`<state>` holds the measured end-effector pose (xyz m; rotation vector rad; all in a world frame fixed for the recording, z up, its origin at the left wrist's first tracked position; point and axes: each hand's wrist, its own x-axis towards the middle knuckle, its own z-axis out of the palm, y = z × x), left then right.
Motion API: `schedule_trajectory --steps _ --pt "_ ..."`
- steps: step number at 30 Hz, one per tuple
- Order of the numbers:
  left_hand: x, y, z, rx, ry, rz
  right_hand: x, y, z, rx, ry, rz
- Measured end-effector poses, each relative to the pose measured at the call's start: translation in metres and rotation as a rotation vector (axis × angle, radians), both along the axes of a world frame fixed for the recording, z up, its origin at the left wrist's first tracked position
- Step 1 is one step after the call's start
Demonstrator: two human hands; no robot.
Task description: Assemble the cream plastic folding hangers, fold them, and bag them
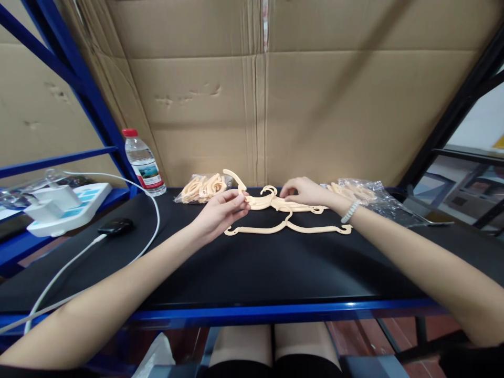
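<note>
My left hand (222, 212) is closed, pinching a curved cream plastic hanger part (235, 179) between thumb and fingers. Its free end points up and to the left. At the back of the table, cream plastic hangers (260, 202) lie in a pile between my hands, their hooks pointing up. Over the right side of that pile, my right hand (305, 191) has its fingers curled downward. Its fingertips are partly hidden, so I cannot make out what they grip. Closer to me, a single folding-type hanger (255, 230) lies flat with its arms spread.
Clear bags of cream parts lie left (202, 188) and right (354, 190). At left stand a water bottle (145, 164) and a white power strip (71, 207); a white cable (157, 215) loops beside a black device (115, 226). Cardboard (197, 105) backs the black table (252, 273).
</note>
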<state>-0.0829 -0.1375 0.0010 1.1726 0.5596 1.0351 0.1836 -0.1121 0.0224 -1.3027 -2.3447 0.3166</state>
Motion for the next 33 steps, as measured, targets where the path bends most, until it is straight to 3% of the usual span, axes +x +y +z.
schedule_trajectory --steps 3,7,16,23,33 --pt "0.000 0.002 -0.004 0.046 0.072 0.004 0.021 -0.002 -0.017 -0.009 -0.100 -0.030" --pt "0.003 -0.001 -0.009 0.055 0.131 -0.053 0.027 -0.006 -0.036 -0.001 -0.121 -0.081" --pt "0.004 -0.001 -0.016 0.051 0.171 -0.056 0.025 0.001 -0.048 0.013 -0.123 -0.151" --pt "0.005 -0.002 -0.009 -0.007 0.102 0.075 0.028 -0.002 -0.047 0.090 -0.093 -0.160" --pt "0.005 -0.004 0.000 -0.037 0.007 0.232 0.045 -0.014 -0.026 0.199 0.015 -0.280"
